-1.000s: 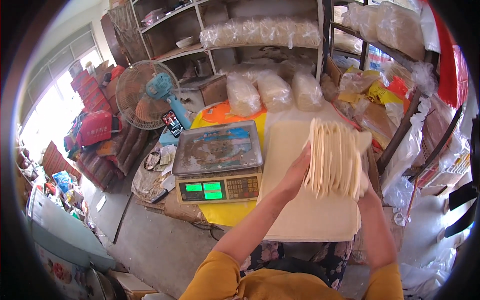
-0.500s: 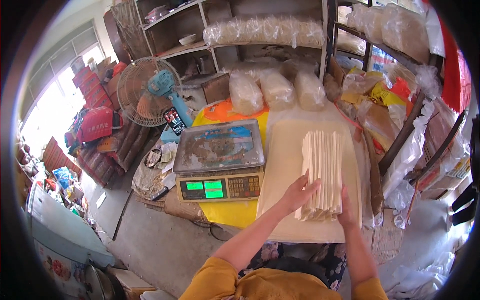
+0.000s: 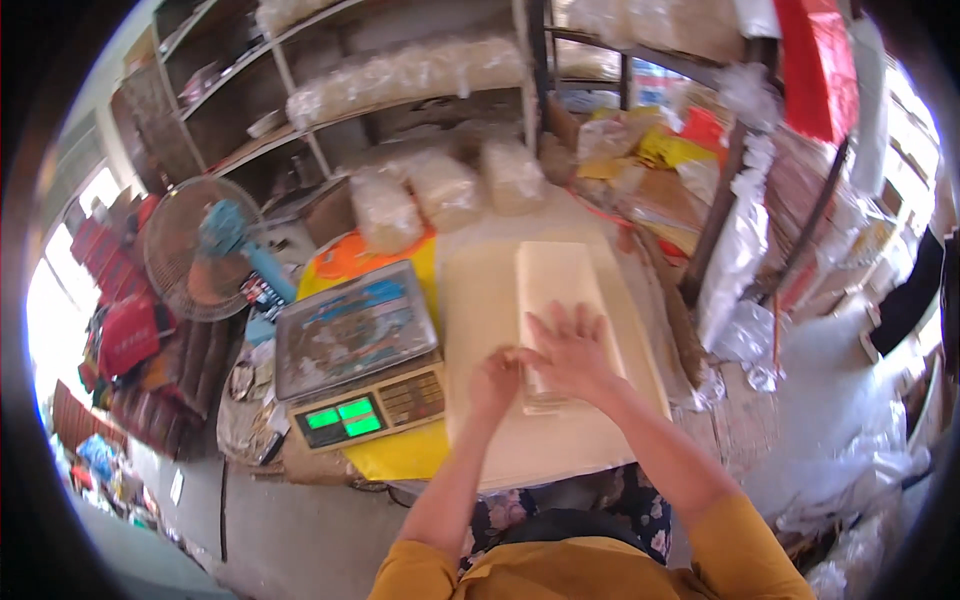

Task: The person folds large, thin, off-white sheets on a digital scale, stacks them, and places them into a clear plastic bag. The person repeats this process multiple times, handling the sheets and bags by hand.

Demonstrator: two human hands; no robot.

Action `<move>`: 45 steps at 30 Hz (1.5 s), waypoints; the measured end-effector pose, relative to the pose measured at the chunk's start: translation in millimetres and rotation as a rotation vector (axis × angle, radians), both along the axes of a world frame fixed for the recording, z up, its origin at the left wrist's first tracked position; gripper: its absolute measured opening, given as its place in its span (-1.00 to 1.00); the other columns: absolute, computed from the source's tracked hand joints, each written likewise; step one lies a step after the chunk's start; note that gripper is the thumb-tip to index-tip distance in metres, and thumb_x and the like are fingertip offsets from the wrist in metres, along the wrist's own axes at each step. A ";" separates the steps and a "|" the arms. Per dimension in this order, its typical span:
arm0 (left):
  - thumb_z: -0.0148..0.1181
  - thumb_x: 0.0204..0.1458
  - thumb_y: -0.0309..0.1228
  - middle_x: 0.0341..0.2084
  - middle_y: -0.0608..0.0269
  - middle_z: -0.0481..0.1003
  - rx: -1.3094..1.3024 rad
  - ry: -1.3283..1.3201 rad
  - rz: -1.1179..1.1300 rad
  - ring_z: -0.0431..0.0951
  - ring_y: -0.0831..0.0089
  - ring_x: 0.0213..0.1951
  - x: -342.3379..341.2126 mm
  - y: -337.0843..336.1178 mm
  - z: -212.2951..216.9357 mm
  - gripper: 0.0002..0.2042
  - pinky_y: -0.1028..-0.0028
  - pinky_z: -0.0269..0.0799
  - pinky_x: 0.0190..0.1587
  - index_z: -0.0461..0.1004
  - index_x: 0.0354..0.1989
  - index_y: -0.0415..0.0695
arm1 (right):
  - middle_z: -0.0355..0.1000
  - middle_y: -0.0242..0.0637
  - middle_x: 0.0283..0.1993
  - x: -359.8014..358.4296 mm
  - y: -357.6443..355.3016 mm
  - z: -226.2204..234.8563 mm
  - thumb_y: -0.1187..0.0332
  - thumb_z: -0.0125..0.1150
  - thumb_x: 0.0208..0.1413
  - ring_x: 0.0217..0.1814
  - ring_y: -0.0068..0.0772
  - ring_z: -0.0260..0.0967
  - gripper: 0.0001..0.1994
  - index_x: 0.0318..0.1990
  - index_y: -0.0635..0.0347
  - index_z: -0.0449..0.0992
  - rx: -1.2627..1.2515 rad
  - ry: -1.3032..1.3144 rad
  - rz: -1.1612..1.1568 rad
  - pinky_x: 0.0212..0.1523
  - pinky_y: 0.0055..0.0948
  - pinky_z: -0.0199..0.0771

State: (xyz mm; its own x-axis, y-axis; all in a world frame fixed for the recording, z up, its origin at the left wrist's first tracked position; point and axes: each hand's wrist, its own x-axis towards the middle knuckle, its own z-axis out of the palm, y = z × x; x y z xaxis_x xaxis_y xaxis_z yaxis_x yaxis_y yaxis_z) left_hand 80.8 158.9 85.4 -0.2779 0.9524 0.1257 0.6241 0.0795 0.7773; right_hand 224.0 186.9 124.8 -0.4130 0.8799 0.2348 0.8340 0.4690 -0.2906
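Stack (image 3: 553, 275), pale and folded narrow, lies directly beneath the right hand (image 3: 573, 352), its far end reaching past the fingertips. Those fingers are spread wide and laid flat on its top, gripping nothing. The hand covers the middle of the stack, so the folds there are hidden; only a few layered edges show at the end nearest the wrist. The left hand (image 3: 494, 382) is at the stack's left edge, fingers curled in close beside the right thumb. Its tips seem to meet that edge, but they are blurred, and I cannot tell whether they pinch it. Under both hands spreads a wide sheet (image 3: 478, 300). Left of the left fingers is the scale (image 3: 358, 345), its green display (image 3: 357, 417) lit but indistinct. Farther left and beyond, the phone (image 3: 262, 298) is smeared, near the fan (image 3: 205, 250). Ahead of the right fingertips sit three bags (image 3: 440, 190), their contents veiled by glare. Both sleeves (image 3: 425, 575) are cut off below the hands.
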 end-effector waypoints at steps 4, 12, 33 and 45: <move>0.02 0.03 -0.48 -0.17 0.01 0.45 0.466 0.036 -0.157 0.44 0.12 -0.10 -2.4 34.9 50.7 -0.79 0.31 0.39 -0.11 0.47 -0.16 -0.17 | -0.11 -0.03 0.37 13.8 -12.6 39.2 -0.10 0.00 0.06 0.39 0.27 -0.28 -0.39 0.24 -0.06 0.19 -0.125 -0.172 0.126 0.27 0.24 -0.24; -0.08 0.09 -0.04 0.26 0.01 0.02 0.100 0.549 -0.377 -0.07 -0.02 0.30 37.4 97.1 54.5 -0.51 -0.07 -0.04 0.22 0.21 0.19 0.10 | -0.09 0.05 0.33 22.6 -33.2 29.7 -0.09 0.11 -0.02 0.36 0.34 -0.27 -0.35 0.20 0.01 0.22 0.102 -0.094 0.073 0.18 0.39 -0.18; -0.16 0.06 0.12 0.36 0.17 -0.29 -0.129 0.558 -0.352 -0.37 0.18 0.37 45.7 81.9 34.7 -0.39 -0.18 -0.30 0.24 0.00 0.30 0.27 | 0.45 -0.14 -0.17 93.6 -98.8 174.9 0.43 0.07 0.13 -0.15 -0.19 0.41 -0.63 0.10 0.31 0.33 -0.814 0.892 1.088 -0.06 -0.37 0.38; -0.18 0.09 0.09 0.36 0.15 -0.26 -0.089 0.606 -0.387 -0.34 0.16 0.37 58.2 87.7 24.3 -0.39 -0.16 -0.30 0.25 -0.01 0.31 0.21 | 0.41 -0.25 -0.36 167.2 -107.3 106.2 0.41 0.05 0.17 -0.27 -0.33 0.41 -0.86 -0.23 0.32 0.39 -0.184 1.693 0.407 -0.18 -0.34 0.44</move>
State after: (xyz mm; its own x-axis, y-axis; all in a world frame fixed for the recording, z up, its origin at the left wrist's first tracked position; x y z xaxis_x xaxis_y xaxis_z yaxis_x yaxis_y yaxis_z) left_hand 139.1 246.6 109.7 0.1751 0.9822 0.0680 0.9396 -0.1874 0.2866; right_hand 391.2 79.6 231.0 -0.0211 0.8541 0.5196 -0.5702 0.4167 -0.7080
